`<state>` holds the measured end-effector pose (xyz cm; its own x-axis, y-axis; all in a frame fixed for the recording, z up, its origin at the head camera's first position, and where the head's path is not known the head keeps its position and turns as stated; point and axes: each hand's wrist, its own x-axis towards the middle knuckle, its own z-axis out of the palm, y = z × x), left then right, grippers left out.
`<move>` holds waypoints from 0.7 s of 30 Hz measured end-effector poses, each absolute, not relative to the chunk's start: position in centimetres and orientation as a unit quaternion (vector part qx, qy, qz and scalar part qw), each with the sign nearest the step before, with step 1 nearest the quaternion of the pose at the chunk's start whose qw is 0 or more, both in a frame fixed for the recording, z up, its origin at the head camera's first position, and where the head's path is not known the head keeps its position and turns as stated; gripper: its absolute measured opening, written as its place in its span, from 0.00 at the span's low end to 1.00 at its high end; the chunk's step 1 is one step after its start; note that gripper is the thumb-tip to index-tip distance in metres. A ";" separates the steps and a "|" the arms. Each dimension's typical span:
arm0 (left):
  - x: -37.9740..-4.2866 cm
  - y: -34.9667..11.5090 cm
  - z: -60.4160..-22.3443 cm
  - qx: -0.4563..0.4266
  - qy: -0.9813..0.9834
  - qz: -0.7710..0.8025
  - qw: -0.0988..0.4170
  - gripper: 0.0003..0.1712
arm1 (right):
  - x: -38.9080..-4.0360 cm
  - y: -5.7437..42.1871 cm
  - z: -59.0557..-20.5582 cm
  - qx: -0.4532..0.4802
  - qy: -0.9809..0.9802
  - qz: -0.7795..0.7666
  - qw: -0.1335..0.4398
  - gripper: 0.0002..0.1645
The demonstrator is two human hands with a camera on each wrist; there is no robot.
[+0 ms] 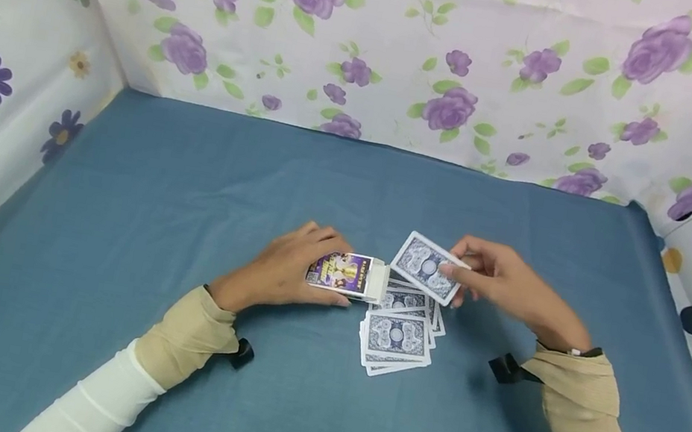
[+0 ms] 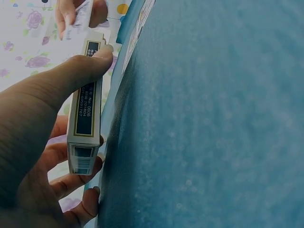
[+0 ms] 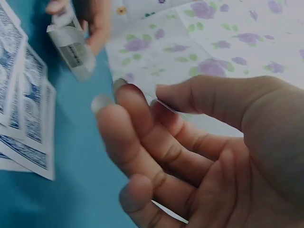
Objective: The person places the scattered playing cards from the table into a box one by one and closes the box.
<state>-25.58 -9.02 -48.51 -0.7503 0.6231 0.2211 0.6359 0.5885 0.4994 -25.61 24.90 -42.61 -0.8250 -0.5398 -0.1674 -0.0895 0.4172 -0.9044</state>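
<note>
Being held in the left grip (image 1: 290,268), between thumb and fingers: card box (image 1: 340,274) | pinched narrowly in the right grip (image 1: 493,273): patterned card (image 1: 423,264), raised beside it | overlapped on the counter (image 1: 189,176): loose cards (image 1: 396,337)

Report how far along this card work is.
Done: the end flap of the card box is open, and loose cards lie backs up on blue cloth. In hand: the left hand holds the box; the right hand pinches one card. Left, probably: placing that raised card and closing the flap. Whether cards go in or out isn't clear.
</note>
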 end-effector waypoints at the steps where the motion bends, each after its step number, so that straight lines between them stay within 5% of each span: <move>1: -25.6 -9.1 -48.4 -0.353 -0.891 -0.286 0.011 0.39 | -25.6 24.9 -42.4 -0.192 0.812 -0.507 0.218 0.16; 21: -25.5 -9.1 -48.2 -0.347 -0.891 -0.294 0.006 0.40 | -25.2 21.7 -45.3 -0.225 0.784 -0.508 0.276 0.15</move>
<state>-25.51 -9.09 -48.25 -0.7592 0.6145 0.2145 0.6215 0.5867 0.5192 -25.22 21.70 -45.27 -0.7471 -0.6325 -0.2044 -0.0719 0.3825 -0.9211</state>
